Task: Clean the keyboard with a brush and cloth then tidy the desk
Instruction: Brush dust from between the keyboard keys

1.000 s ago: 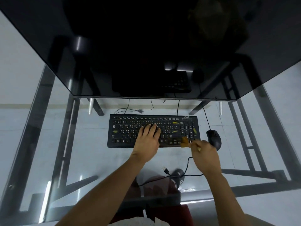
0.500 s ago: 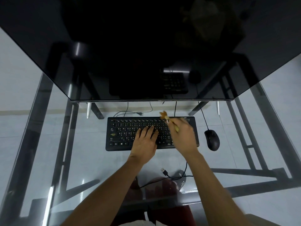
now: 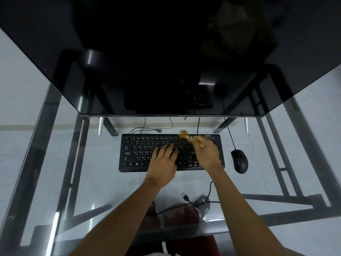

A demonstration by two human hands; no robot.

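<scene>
Right hand (image 3: pixel 206 154) closed round brush (image 3: pixel 186 135), bristles at keyboard (image 3: pixel 140 150) far edge. Left hand (image 3: pixel 163 163) flat, open, empty, pinning keys. Risk: hard flick skids keyboard on glass desk (image 3: pixel 92 182), bumps mouse (image 3: pixel 239 161) right of hand.

Both forearms are bare to the frame's edge, with dark red clothing over the lap (image 3: pixel 177 217).
</scene>
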